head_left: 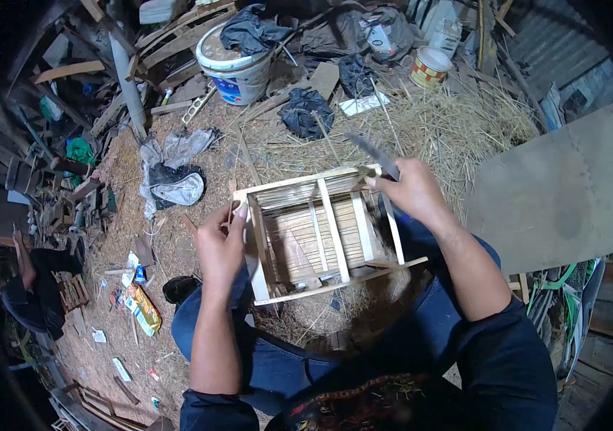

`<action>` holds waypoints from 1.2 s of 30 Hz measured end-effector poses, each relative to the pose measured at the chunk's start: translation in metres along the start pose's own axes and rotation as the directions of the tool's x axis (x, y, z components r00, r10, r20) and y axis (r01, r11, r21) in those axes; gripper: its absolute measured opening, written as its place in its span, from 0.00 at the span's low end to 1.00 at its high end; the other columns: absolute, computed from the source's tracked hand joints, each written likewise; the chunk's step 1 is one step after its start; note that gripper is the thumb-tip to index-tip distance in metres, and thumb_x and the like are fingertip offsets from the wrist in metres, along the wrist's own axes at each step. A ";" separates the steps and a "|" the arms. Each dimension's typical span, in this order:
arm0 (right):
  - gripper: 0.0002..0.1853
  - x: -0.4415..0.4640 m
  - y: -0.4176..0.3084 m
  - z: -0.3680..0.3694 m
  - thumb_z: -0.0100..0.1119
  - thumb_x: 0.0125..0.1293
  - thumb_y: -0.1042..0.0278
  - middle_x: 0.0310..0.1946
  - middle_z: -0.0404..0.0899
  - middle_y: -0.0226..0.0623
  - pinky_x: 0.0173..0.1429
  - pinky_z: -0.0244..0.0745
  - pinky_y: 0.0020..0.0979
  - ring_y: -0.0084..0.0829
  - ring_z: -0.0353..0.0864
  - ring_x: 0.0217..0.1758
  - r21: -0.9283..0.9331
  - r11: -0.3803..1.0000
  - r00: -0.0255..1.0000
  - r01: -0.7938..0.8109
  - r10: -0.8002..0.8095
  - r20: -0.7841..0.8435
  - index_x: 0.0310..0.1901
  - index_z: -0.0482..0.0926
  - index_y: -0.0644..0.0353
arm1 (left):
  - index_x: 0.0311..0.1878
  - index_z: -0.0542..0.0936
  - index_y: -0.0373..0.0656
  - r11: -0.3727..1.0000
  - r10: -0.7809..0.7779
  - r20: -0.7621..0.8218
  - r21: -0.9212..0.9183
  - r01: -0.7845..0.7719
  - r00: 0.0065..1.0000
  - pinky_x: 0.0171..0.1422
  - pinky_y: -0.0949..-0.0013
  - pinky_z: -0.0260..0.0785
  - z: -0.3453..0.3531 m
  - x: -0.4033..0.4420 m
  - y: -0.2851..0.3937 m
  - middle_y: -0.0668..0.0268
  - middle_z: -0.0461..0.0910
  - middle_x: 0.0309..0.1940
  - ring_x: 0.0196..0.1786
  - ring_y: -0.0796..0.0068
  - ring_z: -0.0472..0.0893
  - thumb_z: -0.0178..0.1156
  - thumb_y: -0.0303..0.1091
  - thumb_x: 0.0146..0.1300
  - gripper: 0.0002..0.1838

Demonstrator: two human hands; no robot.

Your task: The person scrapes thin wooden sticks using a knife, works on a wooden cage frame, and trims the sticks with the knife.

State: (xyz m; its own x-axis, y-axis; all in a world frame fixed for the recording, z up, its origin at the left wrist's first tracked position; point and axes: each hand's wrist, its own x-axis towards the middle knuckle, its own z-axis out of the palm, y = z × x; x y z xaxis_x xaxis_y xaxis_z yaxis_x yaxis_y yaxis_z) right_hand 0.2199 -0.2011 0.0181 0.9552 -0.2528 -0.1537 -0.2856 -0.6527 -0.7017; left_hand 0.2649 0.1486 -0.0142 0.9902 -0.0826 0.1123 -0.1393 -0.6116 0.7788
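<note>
A small slatted wooden crate, built of pale strips with thin slats inside, rests tilted between my knees. My left hand is closed around its upper left corner, thumb on top. A brownish strip pokes out beside that hand; whether the fingers hold it too, I cannot tell. In my right hand is a knife, its grey blade pointing up and left over the crate's upper right corner. My right thumb and fingertips are close to that corner, and the knife's handle is hidden in the palm.
Straw and shavings cover the ground. Beyond the crate are a white bucket, black plastic bags and a small tub. A large flat board lies at right. Another person sits at far left, near scrap wood.
</note>
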 end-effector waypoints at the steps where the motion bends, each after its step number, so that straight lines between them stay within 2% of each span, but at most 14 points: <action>1: 0.21 -0.003 0.005 -0.002 0.77 0.63 0.52 0.29 0.88 0.46 0.47 0.84 0.43 0.41 0.92 0.37 -0.105 0.992 0.994 -0.073 0.080 0.073 0.41 0.89 0.66 | 0.57 0.87 0.32 1.000 0.006 0.004 0.001 -0.006 1.000 0.44 0.69 0.77 -0.002 -0.004 -0.003 0.58 0.90 0.34 0.34 0.78 0.84 0.69 0.40 0.72 0.20; 2: 0.21 -0.005 0.012 -0.004 0.78 0.62 0.51 0.29 0.88 0.47 0.46 0.84 0.44 0.43 0.92 0.37 -0.214 0.968 0.977 -0.133 0.165 0.138 0.41 0.90 0.65 | 0.54 0.88 0.31 0.997 -0.035 0.024 0.075 0.034 0.999 0.43 0.68 0.77 -0.003 -0.008 -0.004 0.56 0.90 0.32 0.33 0.77 0.84 0.71 0.41 0.70 0.20; 4: 0.24 -0.007 0.038 0.000 0.79 0.60 0.47 0.31 0.88 0.49 0.47 0.83 0.45 0.45 0.92 0.38 -0.273 0.956 0.974 -0.107 0.155 0.164 0.39 0.89 0.64 | 0.50 0.89 0.30 0.986 -0.076 0.040 0.150 0.070 0.996 0.42 0.67 0.77 -0.005 -0.014 -0.001 0.55 0.89 0.31 0.32 0.76 0.84 0.72 0.42 0.69 0.21; 6: 0.23 -0.012 0.050 0.004 0.79 0.60 0.51 0.22 0.83 0.47 0.41 0.78 0.44 0.40 0.86 0.29 -0.251 0.967 0.967 -0.039 0.101 0.236 0.28 0.84 0.67 | 0.46 0.89 0.31 0.981 -0.134 0.000 0.141 0.132 0.991 0.44 0.60 0.77 -0.008 -0.022 0.003 0.50 0.88 0.29 0.33 0.64 0.87 0.73 0.42 0.66 0.20; 10: 0.25 -0.014 0.056 0.013 0.79 0.59 0.47 0.34 0.88 0.54 0.50 0.83 0.47 0.49 0.91 0.41 -0.284 0.957 0.940 -0.061 0.151 0.305 0.36 0.86 0.67 | 0.37 0.88 0.30 0.965 -0.143 0.034 0.227 0.132 0.989 0.43 0.60 0.77 -0.006 -0.028 -0.011 0.53 0.86 0.25 0.28 0.65 0.83 0.73 0.41 0.66 0.19; 13: 0.23 -0.014 0.056 0.007 0.79 0.60 0.50 0.33 0.87 0.54 0.49 0.82 0.47 0.49 0.90 0.40 -0.239 0.968 0.972 -0.073 0.123 0.201 0.32 0.85 0.67 | 0.28 0.85 0.31 0.981 -0.191 0.082 -0.022 0.194 0.978 0.39 0.66 0.73 0.000 -0.023 -0.009 0.64 0.81 0.18 0.25 0.77 0.76 0.73 0.40 0.67 0.19; 14: 0.23 -0.013 0.054 -0.005 0.79 0.60 0.50 0.33 0.87 0.54 0.49 0.82 0.47 0.49 0.90 0.40 -0.239 0.967 0.973 -0.086 0.133 0.189 0.32 0.85 0.67 | 0.30 0.86 0.31 0.993 -0.101 0.071 -0.053 0.105 0.992 0.37 0.69 0.70 0.004 -0.018 -0.020 0.67 0.81 0.21 0.27 0.81 0.75 0.73 0.37 0.68 0.17; 18: 0.22 0.001 0.057 -0.066 0.78 0.62 0.52 0.28 0.86 0.47 0.44 0.80 0.44 0.41 0.87 0.33 -0.148 0.985 0.995 -0.088 0.094 0.035 0.29 0.84 0.66 | 0.42 0.88 0.26 0.966 -0.053 0.057 -0.250 0.066 0.997 0.38 0.72 0.68 0.019 0.007 0.054 0.68 0.84 0.27 0.32 0.84 0.74 0.72 0.37 0.69 0.17; 20: 0.22 0.013 0.080 -0.099 0.78 0.63 0.52 0.26 0.85 0.45 0.42 0.79 0.43 0.37 0.86 0.30 -0.116 0.988 0.995 -0.103 0.101 -0.026 0.29 0.84 0.66 | 0.52 0.88 0.28 0.979 0.020 0.167 -0.204 0.014 0.986 0.27 0.76 0.57 0.031 0.031 0.087 0.73 0.81 0.26 0.24 0.89 0.69 0.72 0.39 0.71 0.20; 23: 0.23 0.021 0.125 -0.140 0.78 0.63 0.51 0.22 0.83 0.40 0.39 0.77 0.41 0.32 0.82 0.26 -0.136 0.987 0.985 -0.083 0.061 -0.160 0.28 0.84 0.66 | 0.52 0.89 0.33 0.940 -0.005 0.249 -0.328 0.089 0.968 0.20 0.76 0.42 0.081 0.067 0.136 0.82 0.69 0.17 0.15 0.92 0.59 0.71 0.43 0.72 0.20; 27: 0.25 0.032 0.196 -0.164 0.78 0.63 0.49 0.22 0.83 0.42 0.38 0.77 0.42 0.35 0.83 0.26 -0.127 0.977 0.936 -0.172 0.122 -0.332 0.26 0.83 0.67 | 0.48 0.90 0.37 0.940 0.082 0.320 -0.339 0.033 0.944 0.22 0.73 0.46 0.168 0.114 0.180 0.83 0.68 0.18 0.17 0.90 0.59 0.72 0.46 0.70 0.19; 29: 0.26 0.041 0.237 -0.158 0.78 0.62 0.47 0.23 0.84 0.46 0.40 0.79 0.46 0.43 0.86 0.29 -0.137 0.952 0.897 -0.273 0.200 -0.395 0.27 0.83 0.68 | 0.48 0.91 0.38 0.942 0.019 0.410 -0.313 0.121 0.912 0.24 0.73 0.50 0.215 0.133 0.184 0.83 0.71 0.20 0.20 0.89 0.62 0.72 0.47 0.70 0.19; 32: 0.27 0.059 0.308 -0.129 0.78 0.62 0.46 0.25 0.85 0.50 0.42 0.79 0.49 0.49 0.88 0.32 -0.036 0.924 0.850 -0.380 0.334 -0.407 0.29 0.84 0.68 | 0.51 0.90 0.38 0.911 0.071 0.448 -0.392 0.125 0.891 0.24 0.74 0.51 0.304 0.161 0.152 0.79 0.77 0.24 0.19 0.87 0.64 0.73 0.46 0.69 0.19; 36: 0.25 0.073 0.353 -0.092 0.77 0.63 0.48 0.31 0.87 0.57 0.45 0.80 0.54 0.57 0.89 0.39 0.020 0.887 0.790 -0.461 0.421 -0.447 0.34 0.85 0.69 | 0.54 0.90 0.38 0.941 -0.017 0.553 -0.273 0.200 0.833 0.26 0.74 0.55 0.356 0.158 0.137 0.74 0.83 0.31 0.22 0.87 0.66 0.73 0.45 0.69 0.20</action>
State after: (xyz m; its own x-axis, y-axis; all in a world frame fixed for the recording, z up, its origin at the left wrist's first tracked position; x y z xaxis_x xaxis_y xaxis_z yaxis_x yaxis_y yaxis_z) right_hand 0.1816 -0.5155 -0.1774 0.5995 -0.7933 -0.1061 -0.6925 -0.4478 -0.5656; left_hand 0.4036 -0.2287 -0.1096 0.8297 -0.4935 -0.2608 0.0658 -0.3775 0.9237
